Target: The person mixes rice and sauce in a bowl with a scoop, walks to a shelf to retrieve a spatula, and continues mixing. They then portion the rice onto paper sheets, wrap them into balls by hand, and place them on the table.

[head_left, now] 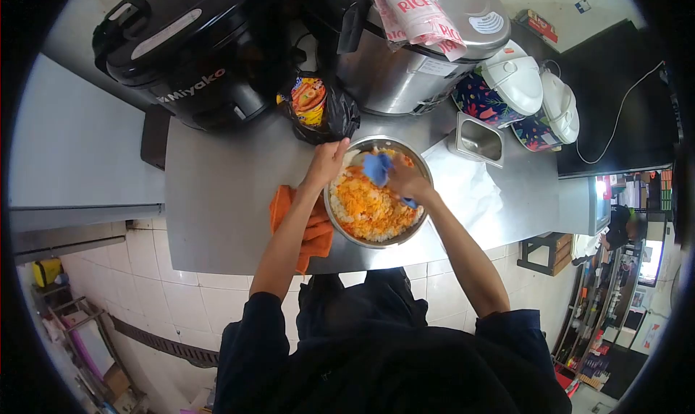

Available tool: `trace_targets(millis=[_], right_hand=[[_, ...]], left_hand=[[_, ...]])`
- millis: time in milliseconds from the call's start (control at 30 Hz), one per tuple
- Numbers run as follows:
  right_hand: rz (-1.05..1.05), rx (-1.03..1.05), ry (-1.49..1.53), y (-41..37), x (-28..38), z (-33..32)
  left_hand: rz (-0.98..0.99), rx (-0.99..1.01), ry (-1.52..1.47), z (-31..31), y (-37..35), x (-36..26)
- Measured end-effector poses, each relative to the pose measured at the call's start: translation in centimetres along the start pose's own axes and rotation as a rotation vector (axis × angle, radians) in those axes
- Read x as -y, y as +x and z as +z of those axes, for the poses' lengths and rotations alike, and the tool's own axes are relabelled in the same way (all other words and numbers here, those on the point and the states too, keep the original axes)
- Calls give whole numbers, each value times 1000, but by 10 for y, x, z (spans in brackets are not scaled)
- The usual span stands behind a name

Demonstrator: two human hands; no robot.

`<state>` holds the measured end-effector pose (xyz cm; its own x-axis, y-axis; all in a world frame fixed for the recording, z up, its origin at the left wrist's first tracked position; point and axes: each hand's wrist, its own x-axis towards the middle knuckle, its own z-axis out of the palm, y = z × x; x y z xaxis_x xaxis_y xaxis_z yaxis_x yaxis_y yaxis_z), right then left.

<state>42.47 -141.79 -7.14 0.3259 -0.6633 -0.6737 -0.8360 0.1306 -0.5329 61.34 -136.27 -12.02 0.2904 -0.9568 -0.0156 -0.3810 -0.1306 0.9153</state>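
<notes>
A round steel bowl (424, 226) of white rice with orange sauce or seasoning (369, 200) stands near the front edge of the steel table. My left hand (328, 162) is at the bowl's upper left rim, fingers together against it. Over the upper right part of the bowl is my right hand (407, 176), closed on a blue tool (377, 168), blurred by motion, its head over the rice. An orange cloth (311, 229) lies left of the bowl, under my left forearm.
Behind the bowl stand a black Miyako cooker (195, 66), a black plastic bag (339, 113) and a large steel cooker (391, 74). Rice wrappers (416, 12) lie on its lid. To the right are a small steel container (478, 139), white paper (463, 189) and two flowered cookers (507, 88).
</notes>
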Motion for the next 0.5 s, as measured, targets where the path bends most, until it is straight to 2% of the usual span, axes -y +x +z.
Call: trace_targets(millis=[33,67,133,200,300,400,500], right_hand=[[-140,-19,-238,1,7,7],[-416,-297,-493,-15,5,29],[-464,-342,-707,-59,16,44],[-461,-449,-753,-94,8,58],[-383,-429,-860,-130,-5,67],[-395,-484,-748,-95,-28,79],[-399,-435,-668,-59,-10,66]], left_hand=[[15,-52,6,0,-1,0],[83,-117,46,0,-2,-2],[32,-144,55,1,-4,-5],[-20,-164,62,2,-2,-6],[-94,-170,133,5,-3,-1],[-58,-169,128,7,-6,-2],[-40,-218,175,7,-12,1]])
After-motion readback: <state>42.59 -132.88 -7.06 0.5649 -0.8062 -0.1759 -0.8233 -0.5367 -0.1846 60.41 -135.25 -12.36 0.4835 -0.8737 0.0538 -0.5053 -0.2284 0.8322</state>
